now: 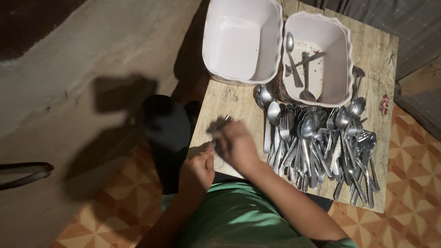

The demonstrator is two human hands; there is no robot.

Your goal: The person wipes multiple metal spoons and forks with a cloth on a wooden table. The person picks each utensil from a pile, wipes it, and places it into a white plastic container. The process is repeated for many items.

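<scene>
My left hand (197, 170) and my right hand (236, 144) meet at the near left edge of a small wooden table (229, 98). The right hand is blurred and closed on a metal fork (223, 122) whose tines stick out past the fingers. The left hand's fingers are curled beside it, apparently touching the fork's handle end. To the right lies a big heap of steel spoons and forks (321, 147). Behind it stand two white plastic tubs: the left tub (241, 41) is bare inside, the right tub (317, 57) holds a few spoons.
My green shirt (234, 220) fills the bottom of the view. A dark stool or seat (167, 133) stands left of the table. Patterned orange floor tiles (413, 174) lie to the right, and a plain concrete floor (69, 92) to the left.
</scene>
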